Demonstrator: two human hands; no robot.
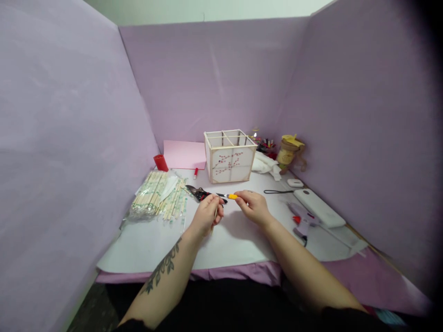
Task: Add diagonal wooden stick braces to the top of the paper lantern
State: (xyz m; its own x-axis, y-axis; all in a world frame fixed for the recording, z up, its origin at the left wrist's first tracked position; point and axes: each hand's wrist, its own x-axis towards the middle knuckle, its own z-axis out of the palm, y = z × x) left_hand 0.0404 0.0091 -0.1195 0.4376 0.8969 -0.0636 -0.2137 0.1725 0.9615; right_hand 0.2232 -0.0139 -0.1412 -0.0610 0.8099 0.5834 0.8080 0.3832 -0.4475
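Note:
My left hand (207,213) is closed around a thin wooden stick (216,213) that points downward, just above the white paper sheet (152,244). My right hand (252,205) pinches a small yellow-handled tool (229,196) whose dark tip points left toward the left hand. Black-and-red cutting pliers (198,192) lie on the table just behind the left hand. A bundle of wrapped wooden chopsticks (159,199) lies to the left.
A wood-and-paper lantern box (230,157) with painted blossoms stands at the back centre. A pink sheet (184,154), red cup (161,163) and red pen (195,173) lie behind. A glue gun (302,220), white power bank (319,206) and brown cup (288,152) sit right. Purple partition walls enclose the desk.

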